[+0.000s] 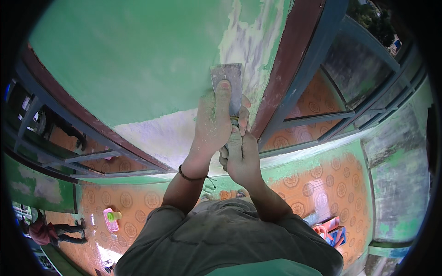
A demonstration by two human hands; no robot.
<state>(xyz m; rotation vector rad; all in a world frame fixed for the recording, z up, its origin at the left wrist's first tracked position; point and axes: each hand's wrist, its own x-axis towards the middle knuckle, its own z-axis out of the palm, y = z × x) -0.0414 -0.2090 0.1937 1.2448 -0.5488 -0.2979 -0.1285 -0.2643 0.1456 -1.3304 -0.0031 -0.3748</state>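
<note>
A metal scraper [229,80] with a flat grey blade is pressed against the green painted wall [129,60] at the top centre. My left hand [212,124], dusty with white powder, lies over the blade with its forefinger stretched along it. My right hand [241,156] grips the scraper's handle just below, touching the left hand. A dark cord bracelet sits on my left wrist. Around the blade the green paint is scraped away to a whitish patch [244,37].
A dark red and blue window frame [299,60] stands right of the scraper, another [78,138] at the left. Below lies an orange patterned tile floor [331,184] with a pink container [110,220] and red-blue items [329,232]. Another person [43,232] crouches at far left.
</note>
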